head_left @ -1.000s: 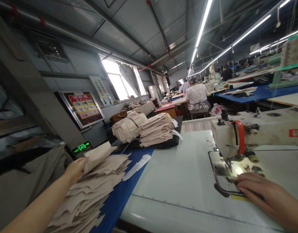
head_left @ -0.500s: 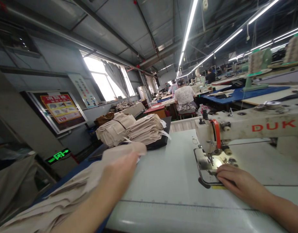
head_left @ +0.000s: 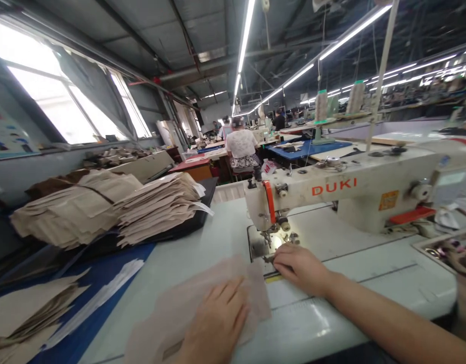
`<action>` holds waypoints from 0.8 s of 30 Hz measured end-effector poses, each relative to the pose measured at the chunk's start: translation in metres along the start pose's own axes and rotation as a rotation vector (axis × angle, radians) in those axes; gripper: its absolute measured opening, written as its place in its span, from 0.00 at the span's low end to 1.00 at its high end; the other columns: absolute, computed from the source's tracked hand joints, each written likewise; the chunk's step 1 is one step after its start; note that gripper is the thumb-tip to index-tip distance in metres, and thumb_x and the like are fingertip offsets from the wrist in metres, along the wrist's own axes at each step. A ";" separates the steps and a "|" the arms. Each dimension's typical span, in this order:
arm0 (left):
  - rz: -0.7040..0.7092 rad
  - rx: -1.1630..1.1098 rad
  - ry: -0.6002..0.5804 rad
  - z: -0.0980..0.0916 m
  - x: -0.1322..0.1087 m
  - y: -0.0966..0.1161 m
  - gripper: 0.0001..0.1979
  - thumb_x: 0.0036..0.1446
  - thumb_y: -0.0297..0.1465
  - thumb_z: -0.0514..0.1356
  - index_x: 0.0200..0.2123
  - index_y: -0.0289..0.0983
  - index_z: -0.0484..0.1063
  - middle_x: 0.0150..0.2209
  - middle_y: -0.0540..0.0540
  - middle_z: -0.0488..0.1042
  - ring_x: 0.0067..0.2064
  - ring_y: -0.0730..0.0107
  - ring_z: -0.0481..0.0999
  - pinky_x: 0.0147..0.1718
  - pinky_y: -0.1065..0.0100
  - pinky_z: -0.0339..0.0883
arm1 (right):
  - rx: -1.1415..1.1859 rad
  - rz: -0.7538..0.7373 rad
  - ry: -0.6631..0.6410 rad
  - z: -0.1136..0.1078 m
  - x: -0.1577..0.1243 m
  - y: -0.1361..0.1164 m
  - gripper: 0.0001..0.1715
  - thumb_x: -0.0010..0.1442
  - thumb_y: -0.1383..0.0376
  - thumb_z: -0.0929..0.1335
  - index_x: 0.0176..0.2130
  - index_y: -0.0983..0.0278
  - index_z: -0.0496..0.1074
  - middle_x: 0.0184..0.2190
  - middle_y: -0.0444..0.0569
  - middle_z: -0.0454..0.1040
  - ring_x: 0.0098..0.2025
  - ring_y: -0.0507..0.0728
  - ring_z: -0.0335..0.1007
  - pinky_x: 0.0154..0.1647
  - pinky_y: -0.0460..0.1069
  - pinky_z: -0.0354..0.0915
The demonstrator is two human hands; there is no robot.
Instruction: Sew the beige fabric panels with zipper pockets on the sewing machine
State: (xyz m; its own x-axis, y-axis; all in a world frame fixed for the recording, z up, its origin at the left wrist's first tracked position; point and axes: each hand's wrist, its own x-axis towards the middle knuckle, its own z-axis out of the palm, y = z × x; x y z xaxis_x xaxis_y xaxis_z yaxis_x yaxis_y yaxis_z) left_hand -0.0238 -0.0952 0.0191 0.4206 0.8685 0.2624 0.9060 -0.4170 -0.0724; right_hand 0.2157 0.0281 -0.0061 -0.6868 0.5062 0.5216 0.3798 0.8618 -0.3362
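A beige fabric piece [head_left: 172,303], blurred by motion, lies over the table edge side of the sewing machine. My left hand [head_left: 221,316] is flat on top of it, fingers stretched out. Beside the lit needle plate [head_left: 259,243], my right hand [head_left: 303,268] has its fingers drawn together at the plate's front edge. What they pinch, if anything, is hidden. The white sewing machine [head_left: 354,187], with red lettering, stands just beyond that hand.
Stacked beige fabric pieces [head_left: 160,205] and a tied bundle [head_left: 77,207] lie at the left. More fabric pieces [head_left: 32,308] and a white strip [head_left: 100,293] rest on a blue surface. A tray of small parts [head_left: 445,255] is at the right. A person [head_left: 240,144] sits ahead.
My view has turned right. My left hand has brought the fabric piece from the left side onto the table near the needle plate. My right hand has stayed by the plate.
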 end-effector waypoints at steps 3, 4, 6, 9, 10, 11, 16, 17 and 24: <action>-0.151 -0.009 -0.122 0.014 -0.004 -0.018 0.23 0.68 0.35 0.48 0.63 0.40 0.67 0.65 0.40 0.66 0.64 0.51 0.67 0.59 0.48 0.65 | 0.013 -0.024 0.003 -0.002 0.002 -0.005 0.12 0.68 0.69 0.62 0.34 0.64 0.73 0.35 0.52 0.77 0.42 0.58 0.72 0.46 0.52 0.68; -0.181 -0.027 -0.182 0.019 -0.003 -0.021 0.25 0.68 0.37 0.48 0.65 0.39 0.65 0.66 0.39 0.63 0.66 0.50 0.64 0.60 0.45 0.62 | 0.015 -0.037 0.002 -0.002 0.003 -0.008 0.12 0.68 0.68 0.62 0.35 0.64 0.73 0.37 0.53 0.77 0.43 0.58 0.72 0.47 0.52 0.68; -0.206 -0.070 -0.264 0.024 0.004 -0.022 0.27 0.68 0.38 0.47 0.67 0.40 0.60 0.68 0.39 0.59 0.68 0.48 0.59 0.62 0.42 0.58 | 0.031 -0.076 -0.013 -0.004 0.005 -0.014 0.12 0.68 0.66 0.62 0.37 0.64 0.74 0.39 0.53 0.77 0.44 0.58 0.71 0.49 0.52 0.68; -0.232 -0.126 -0.261 0.020 0.020 -0.011 0.27 0.68 0.39 0.47 0.68 0.40 0.60 0.68 0.37 0.58 0.69 0.48 0.57 0.63 0.41 0.55 | 0.091 -0.151 -0.088 -0.006 0.005 -0.024 0.11 0.66 0.65 0.63 0.39 0.64 0.75 0.39 0.53 0.77 0.44 0.58 0.71 0.51 0.54 0.67; -0.244 -0.142 -0.258 0.017 0.025 -0.007 0.27 0.69 0.39 0.48 0.68 0.40 0.60 0.68 0.37 0.59 0.69 0.48 0.58 0.63 0.41 0.55 | 0.113 -0.163 -0.122 -0.006 0.004 -0.026 0.11 0.66 0.65 0.63 0.39 0.64 0.75 0.39 0.52 0.77 0.44 0.58 0.71 0.53 0.54 0.67; -0.257 -0.158 -0.261 0.014 0.028 -0.002 0.27 0.69 0.39 0.48 0.67 0.39 0.60 0.68 0.36 0.59 0.69 0.48 0.58 0.63 0.41 0.55 | 0.130 -0.162 -0.150 -0.006 0.004 -0.028 0.11 0.66 0.66 0.63 0.39 0.64 0.75 0.38 0.52 0.77 0.44 0.58 0.71 0.54 0.55 0.66; -0.264 -0.193 -0.098 0.002 0.015 -0.018 0.22 0.67 0.33 0.52 0.63 0.40 0.67 0.67 0.39 0.63 0.67 0.56 0.62 0.65 0.46 0.55 | 0.121 -0.141 -0.196 -0.004 0.000 -0.027 0.13 0.67 0.66 0.63 0.44 0.63 0.77 0.42 0.53 0.78 0.48 0.60 0.72 0.56 0.54 0.66; -0.273 -0.190 -0.031 -0.001 0.006 -0.031 0.21 0.67 0.32 0.52 0.61 0.40 0.69 0.65 0.40 0.66 0.66 0.59 0.64 0.65 0.49 0.57 | 0.111 -0.147 -0.198 -0.004 -0.001 -0.026 0.13 0.67 0.66 0.63 0.45 0.62 0.77 0.43 0.53 0.79 0.49 0.60 0.72 0.56 0.54 0.67; -0.893 0.073 0.125 -0.051 -0.079 -0.171 0.19 0.58 0.33 0.53 0.46 0.33 0.78 0.52 0.35 0.79 0.54 0.52 0.77 0.55 0.55 0.68 | 0.048 -0.152 -0.180 -0.001 -0.005 -0.022 0.14 0.69 0.63 0.63 0.47 0.60 0.77 0.45 0.52 0.79 0.52 0.60 0.73 0.56 0.53 0.69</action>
State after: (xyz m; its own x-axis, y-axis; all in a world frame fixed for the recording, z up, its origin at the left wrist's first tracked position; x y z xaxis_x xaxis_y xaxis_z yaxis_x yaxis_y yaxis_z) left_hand -0.2140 -0.1066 0.0600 -0.4444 0.8238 0.3521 0.8955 0.4196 0.1486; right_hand 0.2115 0.0067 -0.0004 -0.8349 0.3526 0.4225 0.2364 0.9231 -0.3033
